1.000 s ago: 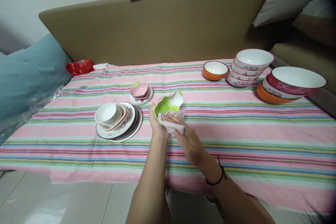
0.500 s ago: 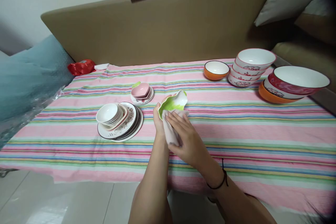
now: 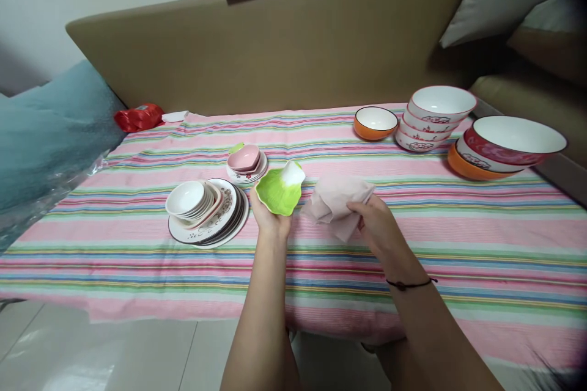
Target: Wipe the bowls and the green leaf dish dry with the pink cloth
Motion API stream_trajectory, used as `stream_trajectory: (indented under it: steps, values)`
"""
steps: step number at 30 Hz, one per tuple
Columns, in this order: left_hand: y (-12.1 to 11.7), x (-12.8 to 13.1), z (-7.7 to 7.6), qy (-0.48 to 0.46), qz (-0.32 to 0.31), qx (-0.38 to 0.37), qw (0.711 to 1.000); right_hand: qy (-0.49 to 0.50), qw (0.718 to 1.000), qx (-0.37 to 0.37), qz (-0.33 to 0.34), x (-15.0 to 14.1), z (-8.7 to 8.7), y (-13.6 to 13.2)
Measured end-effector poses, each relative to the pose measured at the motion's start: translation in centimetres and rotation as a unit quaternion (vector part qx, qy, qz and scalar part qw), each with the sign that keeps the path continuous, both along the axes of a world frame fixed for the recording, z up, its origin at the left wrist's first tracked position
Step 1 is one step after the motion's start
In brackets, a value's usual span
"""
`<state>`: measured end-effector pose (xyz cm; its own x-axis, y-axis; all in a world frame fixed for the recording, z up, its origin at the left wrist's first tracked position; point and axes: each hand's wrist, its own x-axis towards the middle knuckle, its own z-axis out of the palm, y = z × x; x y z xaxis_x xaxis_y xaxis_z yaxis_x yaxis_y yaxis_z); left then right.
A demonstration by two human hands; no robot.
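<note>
My left hand (image 3: 270,220) grips a green and white leaf-shaped dish (image 3: 279,192) from below, its hollow facing up. In my right hand (image 3: 378,226) a pale pinkish-grey cloth (image 3: 337,198) is pinched at one side and hangs loose, apart from the dish. Just left of the dish stands a small stack of pink bowls (image 3: 244,157) on small plates (image 3: 257,175). Nearer on the left, white bowls (image 3: 186,198) rest on a stack of dark-rimmed plates (image 3: 229,211).
A striped cloth (image 3: 339,305) covers the surface. At the back right are an orange bowl (image 3: 373,128), stacked white bowls (image 3: 426,125) and larger stacked bowls (image 3: 513,140). A shiny red bundle (image 3: 139,117) lies far left, before a brown backrest (image 3: 275,55).
My right hand has lifted the cloth off the dish and moved right with it. My left hand has shifted slightly left, turning the dish so its green inside shows.
</note>
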<state>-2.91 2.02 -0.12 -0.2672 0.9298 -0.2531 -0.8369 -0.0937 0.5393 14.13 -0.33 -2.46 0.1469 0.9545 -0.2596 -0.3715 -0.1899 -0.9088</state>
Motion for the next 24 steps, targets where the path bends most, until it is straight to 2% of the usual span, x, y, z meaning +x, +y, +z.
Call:
stream_trajectory:
  steps: [5,8,10,12,15,18,21,24]
  values:
    - [0.0,0.4,0.1,0.011,-0.022,0.012,1.0,0.051,0.996,0.033,-0.058,0.6,-0.5,0.7]
    - [0.0,0.7,0.0,0.007,-0.034,-0.004,0.999,0.106,0.993,0.022,-0.055,0.2,-0.8,0.9]
    - [-0.1,0.8,0.0,0.002,-0.032,-0.014,0.999,0.102,0.993,0.01,-0.05,-0.1,-0.8,1.0]
    - [-0.1,0.8,-0.1,0.0,-0.033,-0.013,0.999,0.08,0.996,-0.003,-0.028,-0.2,-0.7,0.9]
    - [-0.1,0.5,0.0,0.0,-0.03,-0.002,1.0,0.07,0.996,0.009,0.055,0.1,-0.3,0.9]
    - [-0.2,0.0,0.1,-0.003,-0.022,0.0,1.0,-0.016,0.997,0.018,0.075,1.0,-0.4,1.2]
    - [-0.2,-0.3,0.2,-0.011,-0.012,-0.012,1.0,-0.148,0.989,-0.007,0.022,2.0,-1.5,1.8]
    - [-0.1,-0.6,0.2,-0.012,-0.006,-0.014,1.0,-0.23,0.973,-0.019,-0.014,2.9,-2.8,2.4]
